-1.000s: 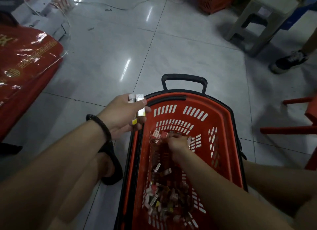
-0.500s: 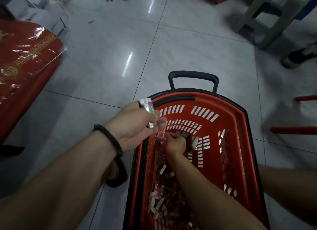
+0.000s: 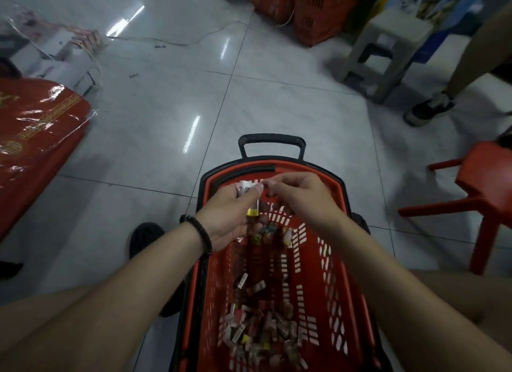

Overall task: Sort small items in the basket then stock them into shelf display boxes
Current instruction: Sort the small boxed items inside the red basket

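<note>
Down at the near end of the red basket (image 3: 329, 261) there's a jumble of small items (image 3: 257, 330) heaped on the bottom, with a few strays lying further up the middle. Both forearms reach in over it. There's a dark beaded bracelet (image 3: 201, 234) on the left wrist.

The left hand (image 3: 231, 213) is up over the basket's far-left corner, fingers and thumb curled round a little stack of slim packets (image 3: 252, 205) — white tops, a yellow band at the lower end. Right beside it is the right hand (image 3: 300, 195), fingers curled, thumb and forefinger tips pinched onto the white tops of those same packets. It's blurred there, so whether it has a separate piece, I can't tell. Both hands are held above the basket, well clear of the heap, with more items on the bottom just beneath them.

Past the hands is the black handle (image 3: 273, 142) at the basket's far end. A dark sandal (image 3: 145, 240) sits on the floor (image 3: 155, 116) to the left — pale, glossy tiles. A red stool (image 3: 487, 177) stands off to the right, and a red package (image 3: 36, 127) in clear film lies at the left edge.

Further back are a pale plastic stool (image 3: 388, 44), another person's shoe (image 3: 429, 109) near it, and stacked red baskets (image 3: 310, 14) at the far side.
</note>
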Tool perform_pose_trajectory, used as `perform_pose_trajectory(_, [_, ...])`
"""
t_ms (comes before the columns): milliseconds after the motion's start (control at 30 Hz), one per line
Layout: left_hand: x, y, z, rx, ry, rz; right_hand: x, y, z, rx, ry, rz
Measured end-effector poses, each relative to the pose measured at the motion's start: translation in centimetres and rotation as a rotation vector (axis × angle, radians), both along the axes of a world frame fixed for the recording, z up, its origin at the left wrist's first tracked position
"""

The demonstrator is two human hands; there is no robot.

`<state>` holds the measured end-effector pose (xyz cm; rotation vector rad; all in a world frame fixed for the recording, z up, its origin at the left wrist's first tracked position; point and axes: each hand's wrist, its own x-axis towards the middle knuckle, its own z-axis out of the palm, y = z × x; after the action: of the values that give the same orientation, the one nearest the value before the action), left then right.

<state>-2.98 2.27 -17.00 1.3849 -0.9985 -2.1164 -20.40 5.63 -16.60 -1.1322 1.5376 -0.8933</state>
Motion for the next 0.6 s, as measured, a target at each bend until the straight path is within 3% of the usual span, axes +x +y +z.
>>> perform_pose_trajectory(67, [-1.1, 0.4, -0.2, 0.052, -0.008, -0.041, -2.1, 0.1, 0.7, 0.013, 0.14, 0.043])
perform_pose_trajectory(267, [-4.8, 1.3, -0.9, 0.038, 0.1, -0.199, -6.1, 0.7, 0.5, 0.075, 0.251, 0.158])
perform_pose_trajectory(433, [-6.6, 1.6, -1.2, 0.11, 0.257, -0.095, -9.5, 0.8, 0.2, 0.108, 0.063, 0.102])
perform_pose_trajectory(600, [-8.1, 1.9, -1.5, 0.118, 0.265, 0.022, -11.2, 0.5, -1.0, 0.049, -0.043, 0.024])
